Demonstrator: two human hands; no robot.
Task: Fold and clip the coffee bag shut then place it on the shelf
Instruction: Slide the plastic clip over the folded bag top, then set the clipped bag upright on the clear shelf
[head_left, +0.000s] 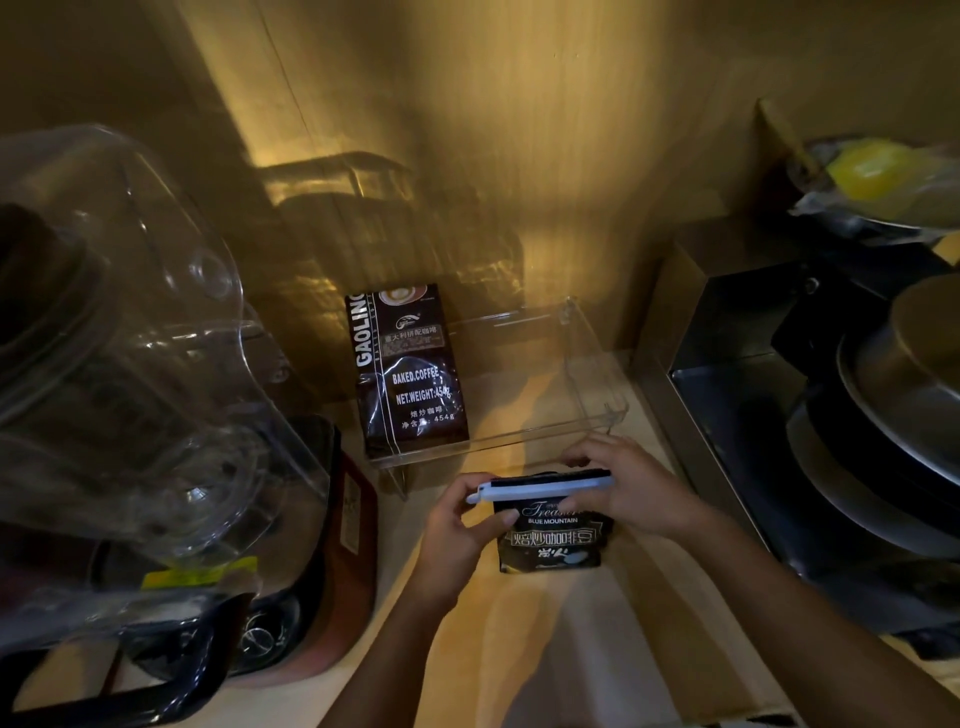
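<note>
Coffee bag (553, 535), small and dark, upright on the yellow-lit counter (571, 649), held between both hands. Left hand (457, 525) pinching the bag's left edge and the end of the white clip (540, 491); right hand (631, 488) wrapped round the top right corner and clip. Probably light, soft-sided, crinkly and a little slick; best gripped along the stiff clipped fold. Just beyond, a clear acrylic shelf (592, 364) carrying a second, larger coffee bag (410, 369). Left, a clear blender jar (130, 338); right, stacked dark pans (883, 415). Behind, a dim wood-toned wall (493, 130).
</note>
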